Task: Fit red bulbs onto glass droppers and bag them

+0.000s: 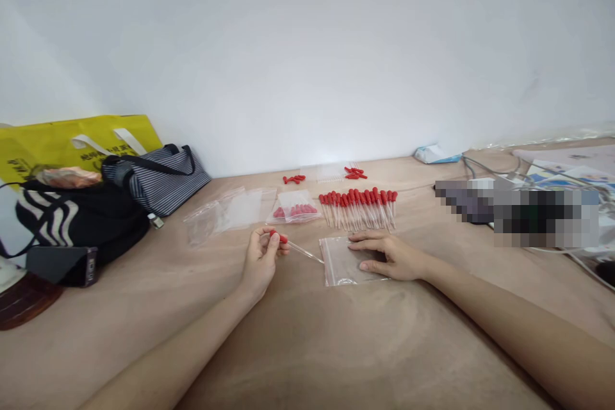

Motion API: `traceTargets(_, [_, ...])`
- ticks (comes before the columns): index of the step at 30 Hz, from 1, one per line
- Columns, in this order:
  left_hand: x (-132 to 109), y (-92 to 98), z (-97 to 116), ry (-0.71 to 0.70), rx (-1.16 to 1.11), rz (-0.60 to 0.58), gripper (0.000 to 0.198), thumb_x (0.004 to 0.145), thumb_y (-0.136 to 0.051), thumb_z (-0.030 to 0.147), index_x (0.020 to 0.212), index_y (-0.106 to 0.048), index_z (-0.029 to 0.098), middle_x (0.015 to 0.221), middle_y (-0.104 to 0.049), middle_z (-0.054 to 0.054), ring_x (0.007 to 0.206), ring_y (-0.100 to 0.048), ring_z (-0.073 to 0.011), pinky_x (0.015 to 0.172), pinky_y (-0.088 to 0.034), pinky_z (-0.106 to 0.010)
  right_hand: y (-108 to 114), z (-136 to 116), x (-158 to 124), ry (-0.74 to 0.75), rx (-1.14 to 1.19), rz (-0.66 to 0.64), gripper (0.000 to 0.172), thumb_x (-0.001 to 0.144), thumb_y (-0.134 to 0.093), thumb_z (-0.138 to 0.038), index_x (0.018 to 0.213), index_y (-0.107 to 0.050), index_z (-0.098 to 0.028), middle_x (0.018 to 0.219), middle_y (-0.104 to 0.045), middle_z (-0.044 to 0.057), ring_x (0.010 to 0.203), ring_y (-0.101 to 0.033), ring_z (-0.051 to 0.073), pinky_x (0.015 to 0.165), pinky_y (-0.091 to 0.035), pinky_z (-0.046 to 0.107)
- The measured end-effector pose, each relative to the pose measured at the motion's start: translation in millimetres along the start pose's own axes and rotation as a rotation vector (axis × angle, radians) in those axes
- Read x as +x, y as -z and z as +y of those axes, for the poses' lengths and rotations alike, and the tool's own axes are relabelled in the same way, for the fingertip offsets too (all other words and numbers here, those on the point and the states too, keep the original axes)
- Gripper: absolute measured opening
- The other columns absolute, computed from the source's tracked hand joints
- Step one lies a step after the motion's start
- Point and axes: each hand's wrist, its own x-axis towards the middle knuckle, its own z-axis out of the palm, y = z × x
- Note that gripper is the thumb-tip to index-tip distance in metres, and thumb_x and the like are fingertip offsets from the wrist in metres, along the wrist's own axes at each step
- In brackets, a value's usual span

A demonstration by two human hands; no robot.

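Observation:
My left hand point(262, 261) pinches the red rubber bulb of a glass dropper point(302, 252). The dropper's thin tip points right and reaches the zip edge of a clear zip-lock bag point(340, 264); whether it is inside the bag I cannot tell. Over that bag's right part my right hand point(391, 256) lies flat with its fingers spread. Just behind the bag a row of red-topped droppers point(358, 205) lies side by side. To their left is another zip-lock bag point(294, 207) with several red-bulbed droppers in it.
Flat clear bags point(235, 211) lie left of the filled one. Loose red bulbs point(294, 179) and thin glass tubes point(331, 173) are near the wall. A striped bag point(161, 178), a black bag point(86, 218) and a yellow bag point(43, 141) stand left. Cables and a tissue pack point(437, 154) lie right.

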Motion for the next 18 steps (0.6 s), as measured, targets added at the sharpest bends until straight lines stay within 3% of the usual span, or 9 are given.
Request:
traceTargets(6, [-7.2, -7.5, 0.1, 0.024, 0.005, -0.108, 0.037, 0.066, -0.064, 0.039, 0.086, -0.04, 0.018, 0.071, -0.061, 0.002, 0.061, -0.06, -0.0106, 0.06, -0.049, -0.026, -2.5, -1.3, 1.1, 0.007, 0.006, 0.026, 0.044, 0.079, -0.051, -0.044, 0.116, -0.053, -0.02, 0.122, -0.05, 0.01, 0.111, -0.047, 0.022, 0.094, -0.037, 0.04])
traceTargets(13, [-16.2, -10.7, 7.8, 0.005, 0.221, -0.431, 0.025, 0.074, -0.057, 0.035, 0.083, -0.04, 0.018, 0.084, -0.065, -0.003, 0.08, -0.06, -0.0143, 0.075, -0.045, -0.029, -8.5, -3.6, 6.0, 0.007, -0.007, 0.036, 0.045, 0.079, -0.05, -0.044, 0.117, -0.052, -0.02, 0.121, -0.05, 0.011, 0.111, -0.046, 0.021, 0.093, -0.038, 0.04])
traceTargets(18, [-11.4, -2.5, 6.9, -0.096, 0.508, -0.398, 0.02, 0.075, -0.055, 0.034, 0.081, -0.045, 0.018, 0.077, -0.063, -0.001, 0.066, -0.056, -0.0123, 0.063, -0.042, -0.025, -8.4, -3.9, 5.1, 0.015, -0.011, 0.034, 0.047, 0.078, -0.051, -0.045, 0.117, -0.052, -0.02, 0.122, -0.049, 0.011, 0.112, -0.046, 0.022, 0.093, -0.038, 0.04])
